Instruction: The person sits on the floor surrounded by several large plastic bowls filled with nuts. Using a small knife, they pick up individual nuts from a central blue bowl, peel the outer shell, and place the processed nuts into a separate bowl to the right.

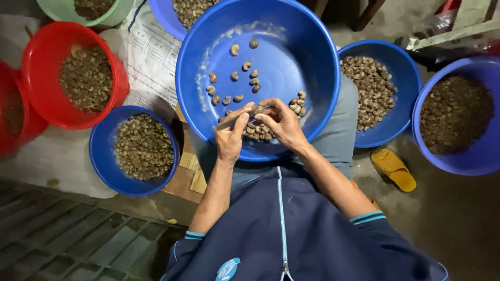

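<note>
Dim concrete floor (458,229), a metal grate (67,239) at lower left, wooden furniture legs (367,13) beyond.

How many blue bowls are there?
5. The big blue bowl on the lap, under both hands; one at top, partly cut off; one lower left; two on the right. More may sit outside the picture.

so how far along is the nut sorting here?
Done: the bowls around the big blue basin hold sorted nuts, e.g. the small blue bowl and the red bowl, both well filled. In hand: the left hand and right hand meet over a nut pile at the basin's near edge. Left: that pile plus scattered nuts further up the basin.
</note>
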